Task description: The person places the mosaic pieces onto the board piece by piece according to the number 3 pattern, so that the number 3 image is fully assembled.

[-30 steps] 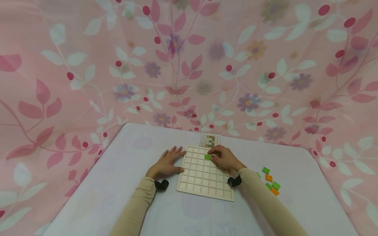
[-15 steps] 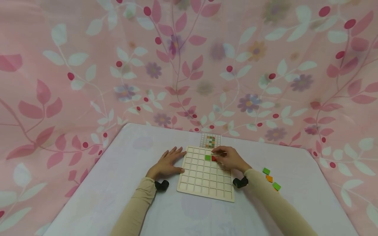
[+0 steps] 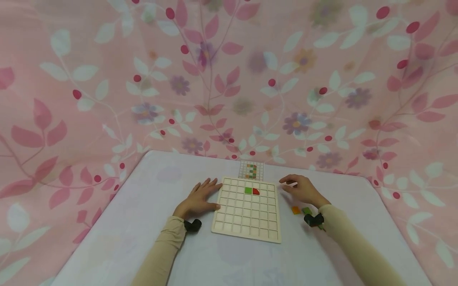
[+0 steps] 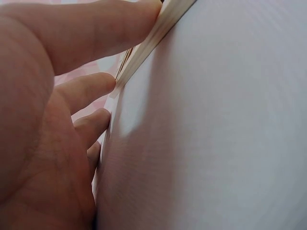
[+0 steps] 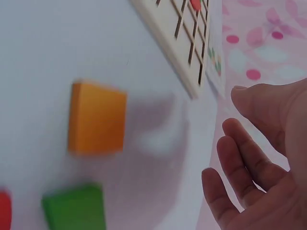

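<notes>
A pale wooden grid board (image 3: 239, 216) lies on the white table. Side by side in its upper part sit a green square tile (image 3: 248, 190) and a red tile with one rounded corner (image 3: 255, 191). My left hand (image 3: 198, 200) touches the board's left edge with thumb and index finger, fingers spread. Off the board's right edge hovers my right hand (image 3: 302, 190), its fingers loosely bent around nothing. Below it on the table lie an orange tile (image 5: 98, 119) and a green tile (image 5: 76, 208), with a bit of red (image 5: 4, 211) at the right wrist view's edge.
Behind the board lies a printed pattern card (image 3: 251, 171) with coloured squares on a grid. More loose tiles are partly hidden under the right wrist, which wears a black camera (image 3: 313, 219). A pink floral cloth (image 3: 229, 79) hangs behind the table.
My right hand has let go of the red tile, leaving it beside the green one, and has moved right off the board. The left hand stays at the board's edge.
</notes>
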`<move>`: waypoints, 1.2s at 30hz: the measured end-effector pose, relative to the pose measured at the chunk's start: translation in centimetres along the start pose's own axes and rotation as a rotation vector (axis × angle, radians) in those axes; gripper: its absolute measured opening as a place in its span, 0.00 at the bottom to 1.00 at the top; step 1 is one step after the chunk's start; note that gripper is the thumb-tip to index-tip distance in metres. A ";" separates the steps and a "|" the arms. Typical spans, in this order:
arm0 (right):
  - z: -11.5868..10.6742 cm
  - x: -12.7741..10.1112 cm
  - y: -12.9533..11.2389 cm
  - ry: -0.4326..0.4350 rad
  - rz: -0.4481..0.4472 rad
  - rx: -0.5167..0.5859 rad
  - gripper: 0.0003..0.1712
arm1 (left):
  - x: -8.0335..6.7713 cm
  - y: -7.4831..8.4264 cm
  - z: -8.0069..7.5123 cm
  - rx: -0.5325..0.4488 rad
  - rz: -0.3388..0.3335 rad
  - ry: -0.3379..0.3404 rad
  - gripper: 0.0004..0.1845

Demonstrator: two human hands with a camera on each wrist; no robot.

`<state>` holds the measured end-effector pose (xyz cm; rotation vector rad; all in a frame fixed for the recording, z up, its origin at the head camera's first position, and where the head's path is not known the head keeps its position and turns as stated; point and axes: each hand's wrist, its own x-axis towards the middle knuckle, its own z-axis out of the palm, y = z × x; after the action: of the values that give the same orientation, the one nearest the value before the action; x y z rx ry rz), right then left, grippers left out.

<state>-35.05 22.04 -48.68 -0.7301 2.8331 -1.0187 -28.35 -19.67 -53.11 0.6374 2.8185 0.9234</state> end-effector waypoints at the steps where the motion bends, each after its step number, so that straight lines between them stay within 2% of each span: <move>1: -0.3 -0.4 0.4 0.000 0.008 -0.003 0.15 | 0.0 0.0 0.0 0.001 0.002 0.001 0.44; 10: -2.6 -4.7 4.2 -0.019 0.095 -0.091 0.14 | 0.1 0.1 0.1 -0.009 0.032 -0.004 0.44; 17: -3.4 -7.3 5.2 -0.010 0.098 -0.130 0.15 | 0.0 0.0 -0.2 0.015 0.018 0.011 0.44; 26: -2.2 -8.7 5.3 0.031 0.022 -0.143 0.23 | 0.0 -0.3 0.0 -0.016 0.021 0.023 0.44; 32: -1.1 -9.1 4.7 0.068 0.001 -0.180 0.33 | 0.0 -0.1 0.0 -0.027 0.044 0.019 0.44; 36: -0.1 -9.1 4.2 0.087 0.008 -0.217 0.33 | 0.0 -0.1 0.2 -0.021 0.041 0.017 0.44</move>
<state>-28.79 28.98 -52.18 -0.7057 3.0532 -0.7675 -28.37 -19.61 -53.30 0.6899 2.8169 0.9682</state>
